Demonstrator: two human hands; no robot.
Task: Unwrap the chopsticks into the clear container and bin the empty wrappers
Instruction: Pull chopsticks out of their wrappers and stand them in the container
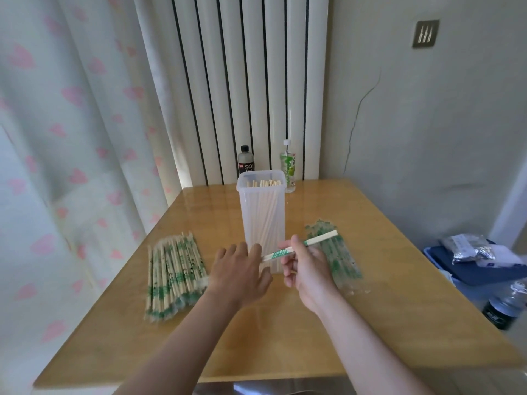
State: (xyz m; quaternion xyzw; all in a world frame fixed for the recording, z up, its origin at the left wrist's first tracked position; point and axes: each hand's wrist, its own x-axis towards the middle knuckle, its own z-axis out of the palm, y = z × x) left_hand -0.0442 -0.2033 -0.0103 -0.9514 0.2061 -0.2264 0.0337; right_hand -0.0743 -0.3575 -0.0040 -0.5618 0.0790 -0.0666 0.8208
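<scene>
Looks like a lived-in room of a home; pink-heart curtain [71, 138] at left; white column radiator [242, 81] behind; cracked plaster wall [413, 124] at right; small wooden table [370, 323] bearing two drink bottles [246, 162] by the radiator.

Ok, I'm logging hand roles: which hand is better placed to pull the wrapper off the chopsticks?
Left. The left hand reaches the tail of the green-printed clear plastic wrapper, while the right hand grips the pale wooden chopsticks mid-length.

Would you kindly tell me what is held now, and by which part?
The right hand pinches a wrapped chopstick pair near its middle; the left hand meets its wrapper end, grip unclear.
</scene>
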